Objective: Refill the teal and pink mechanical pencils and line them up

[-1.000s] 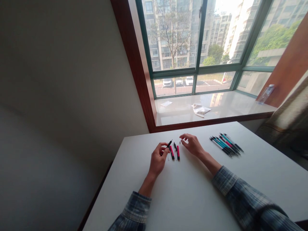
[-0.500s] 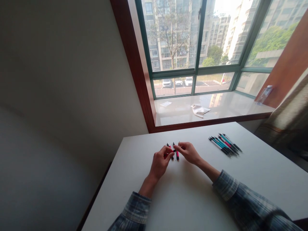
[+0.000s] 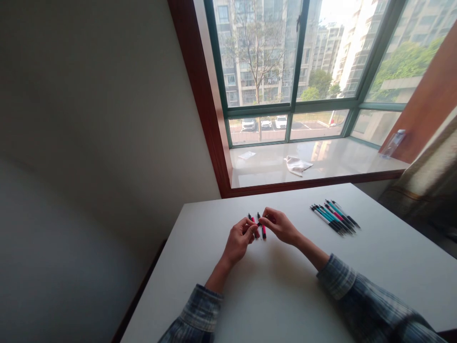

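My left hand (image 3: 236,241) and my right hand (image 3: 281,226) meet over the far part of the white table (image 3: 282,305). Between their fingertips is a small black pen part (image 3: 259,224), pinched from both sides; most of it is covered by the fingers. Under and just beyond the fingers lie pink-and-black pen pieces, one of them a pink barrel with a black end (image 3: 264,232) beside my right fingertips. Another pink-and-black piece (image 3: 256,234) shows by my left thumb. Slim dark tips stick out past the fingers.
Several pens (image 3: 334,218) in teal, white and red with black grips lie side by side at the table's right. Behind, the window sill (image 3: 264,175) holds a crumpled white cloth (image 3: 298,165), a flat white packet (image 3: 247,155) and a clear bottle (image 3: 392,144). A wall stands left.
My right fingers have curled slightly closer around the small part and the knuckles sit a little higher. The left hand stays nearly still. The view has shifted slightly.
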Demonstrator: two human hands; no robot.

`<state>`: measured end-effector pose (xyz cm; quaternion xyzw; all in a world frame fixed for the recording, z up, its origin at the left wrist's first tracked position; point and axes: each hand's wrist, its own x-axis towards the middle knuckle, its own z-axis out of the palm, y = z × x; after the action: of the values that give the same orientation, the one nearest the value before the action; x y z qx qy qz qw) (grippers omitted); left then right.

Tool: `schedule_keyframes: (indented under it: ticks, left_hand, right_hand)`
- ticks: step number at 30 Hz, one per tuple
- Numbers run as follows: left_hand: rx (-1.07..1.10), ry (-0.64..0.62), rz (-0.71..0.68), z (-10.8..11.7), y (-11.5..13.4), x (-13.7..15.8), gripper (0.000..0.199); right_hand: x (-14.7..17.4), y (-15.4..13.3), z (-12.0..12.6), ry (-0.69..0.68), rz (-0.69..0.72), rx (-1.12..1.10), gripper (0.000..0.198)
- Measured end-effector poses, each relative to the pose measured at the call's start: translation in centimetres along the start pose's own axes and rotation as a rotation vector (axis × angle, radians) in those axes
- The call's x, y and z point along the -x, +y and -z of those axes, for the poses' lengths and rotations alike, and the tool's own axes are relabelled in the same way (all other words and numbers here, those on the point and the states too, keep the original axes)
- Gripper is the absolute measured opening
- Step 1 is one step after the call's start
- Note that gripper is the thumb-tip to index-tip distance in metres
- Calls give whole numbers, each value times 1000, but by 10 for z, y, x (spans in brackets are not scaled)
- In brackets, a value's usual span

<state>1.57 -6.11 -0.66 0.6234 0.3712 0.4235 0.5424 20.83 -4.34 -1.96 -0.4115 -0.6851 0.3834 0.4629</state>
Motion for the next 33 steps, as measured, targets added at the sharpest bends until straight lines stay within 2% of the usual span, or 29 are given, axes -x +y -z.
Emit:
schedule_keyframes:
  ticks: [5, 9, 12, 15, 18, 22, 25, 30, 33]
  left_hand:
    - [64, -23, 28, 1, -1, -1, 33]
    - [36, -23, 5, 1, 1, -1, 30]
    - [46, -19, -4, 0, 2, -1, 28]
    - [53, -16, 2, -1, 4, 0, 27]
    - [54, -6, 14, -4, 6, 1, 27]
    - [83, -14, 19, -7, 10, 3, 27]
    - [103, -43, 10, -8, 12, 4, 28]
    - [120, -60, 20, -10, 13, 4, 30]
    - [127, -68, 18, -10, 14, 3, 30]
  right_hand:
    - [-1, -5, 4, -31, 17, -160, 28]
    - [0, -12, 4, 30, 22, -289, 32]
    - [1, -17, 6, 18, 35, -357, 40]
    - [2, -21, 7, 62, 43, -320, 47]
    - [2, -25, 6, 146, 55, -250, 43]
    - [3, -29, 6, 98, 82, -311, 43]
    - [3, -32, 6, 119, 73, -273, 45]
    - [5, -33, 5, 50, 83, -331, 36]
    - [5, -32, 5, 69, 76, -302, 34]
